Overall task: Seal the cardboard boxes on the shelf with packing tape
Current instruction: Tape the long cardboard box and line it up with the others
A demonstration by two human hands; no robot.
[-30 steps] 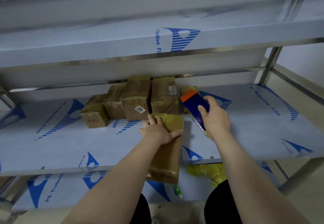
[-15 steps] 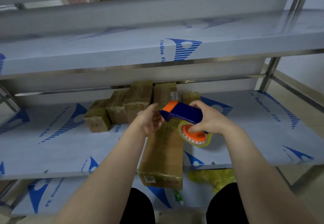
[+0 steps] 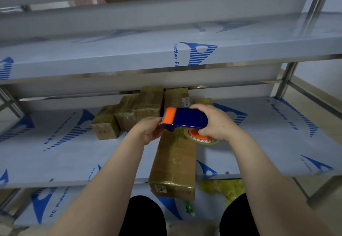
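Head: tape dispenser (image 3: 187, 118) crosswise, nose left

One wide-angle camera, worn on the head, is looking forward and down at a steel rack (image 3: 286, 76) from close range. The middle shelf (image 3: 61, 158) is filling the centre. The upper shelf (image 3: 111, 58) is bowing across 12 o'clock, and the left forearm (image 3: 103, 185) and right forearm (image 3: 266, 176) are entering from 6 o'clock.
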